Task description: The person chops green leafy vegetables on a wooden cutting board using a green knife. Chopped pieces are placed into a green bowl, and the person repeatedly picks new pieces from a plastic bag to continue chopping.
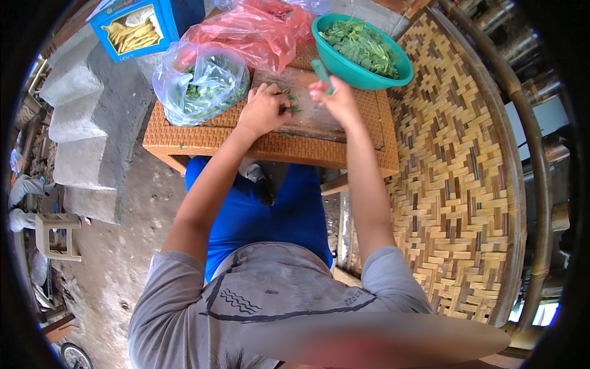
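My left hand [266,108] rests on a worn wooden cutting board [318,113], its fingers curled down. Small green leaf scraps [291,95] lie beside those fingertips, and whether anything is pinched under them is hidden. Raised over the board's right part, my right hand [340,99] grips a small green tool [321,74], blurred, its exact kind unclear. A teal plastic basin [368,83] heaped with leafy greens [359,46] stands just beyond that hand. Left of my left hand sits a clear plastic bag [207,92] with chopped greens inside.
The board lies on a woven rattan-style table [203,138]. Behind are a red plastic bag [244,32] and a blue box [177,23]. A woven bamboo panel [451,184] borders the right; concrete steps [80,124] and a plastic stool [57,235] are left. Another person's legs [25,193] show far left.
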{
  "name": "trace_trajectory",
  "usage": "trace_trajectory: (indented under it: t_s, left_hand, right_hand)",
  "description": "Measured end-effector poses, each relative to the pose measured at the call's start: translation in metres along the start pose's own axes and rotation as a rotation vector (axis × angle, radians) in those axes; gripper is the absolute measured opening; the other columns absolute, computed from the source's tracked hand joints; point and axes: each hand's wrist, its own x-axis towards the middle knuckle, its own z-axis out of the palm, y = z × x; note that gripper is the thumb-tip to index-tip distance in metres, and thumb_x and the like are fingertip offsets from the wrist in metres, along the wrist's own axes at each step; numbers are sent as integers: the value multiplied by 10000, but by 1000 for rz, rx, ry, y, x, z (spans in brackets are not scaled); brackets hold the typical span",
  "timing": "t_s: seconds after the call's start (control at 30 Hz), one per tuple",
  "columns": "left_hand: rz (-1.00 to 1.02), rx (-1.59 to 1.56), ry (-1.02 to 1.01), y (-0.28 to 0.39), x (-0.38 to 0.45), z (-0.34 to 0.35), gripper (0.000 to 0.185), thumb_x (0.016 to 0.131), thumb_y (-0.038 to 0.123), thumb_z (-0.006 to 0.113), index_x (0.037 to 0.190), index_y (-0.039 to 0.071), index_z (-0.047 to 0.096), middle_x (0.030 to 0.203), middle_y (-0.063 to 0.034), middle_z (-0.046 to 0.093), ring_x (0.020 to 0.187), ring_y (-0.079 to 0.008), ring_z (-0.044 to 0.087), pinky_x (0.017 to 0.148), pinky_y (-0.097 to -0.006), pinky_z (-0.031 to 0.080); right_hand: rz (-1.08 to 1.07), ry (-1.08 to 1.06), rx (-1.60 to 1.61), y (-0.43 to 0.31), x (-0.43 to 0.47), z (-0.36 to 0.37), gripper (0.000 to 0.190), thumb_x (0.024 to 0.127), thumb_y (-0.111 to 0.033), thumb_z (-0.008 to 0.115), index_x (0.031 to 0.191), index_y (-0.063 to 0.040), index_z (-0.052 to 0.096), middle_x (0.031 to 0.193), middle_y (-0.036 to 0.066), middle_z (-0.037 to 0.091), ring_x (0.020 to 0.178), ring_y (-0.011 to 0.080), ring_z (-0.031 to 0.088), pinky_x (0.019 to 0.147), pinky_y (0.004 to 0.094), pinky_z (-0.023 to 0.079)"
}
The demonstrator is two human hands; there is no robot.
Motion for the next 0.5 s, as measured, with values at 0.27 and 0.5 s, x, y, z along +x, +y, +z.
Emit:
trace_trajectory:
  t_s: [0.27, 0.5]
  left_hand:
    - [24, -292, 54, -15, 7, 0, 128, 953, 175, 774, 1038, 81, 793, 954, -136, 736, 977, -369, 705, 911, -465, 552]
    - [-122, -462, 78, -13, 7, -3, 196, 1026, 173, 767, 1184, 59, 796, 1064, -159, 780, 841, -246, 713, 761, -355, 555]
  right_hand:
    - [-132, 78, 9, 29, -10, 66, 288, 902, -117, 896, 972, -22, 633, 1040, 122, 809, 913, 188, 764, 815, 355, 614]
    - [-62, 76, -106, 0, 25, 11, 232, 887, -136, 877, 928, -57, 663, 892, 88, 778, 793, 175, 736, 724, 363, 586]
